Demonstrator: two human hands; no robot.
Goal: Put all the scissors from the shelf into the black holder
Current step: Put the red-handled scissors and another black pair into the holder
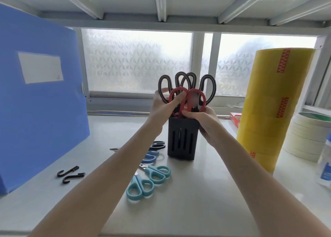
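At frame centre, both hands, left hand (162, 105) and right hand (203, 118), grip one red scissors (186, 100) in the black holder (181, 140); two black-handled pairs (188, 82) stand inside; four pairs (152, 166) lie on the shelf (197, 192).

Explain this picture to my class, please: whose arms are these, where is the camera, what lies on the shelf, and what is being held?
There is no machine here. A person wears a wide-angle camera on the head, so you look forward and down along their two bare arms.

The left hand and right hand both grip red-handled scissors, which stand blades-down in the black holder. Dark-handled scissors stand in it too.

On the white shelf, left of the holder, more scissors lie flat: two light blue pairs, a darker blue pair and a black pair. So the job is unfinished.

Also there: a blue folder and two black hooks on the left, a yellow tape stack and pale tape rolls on the right.
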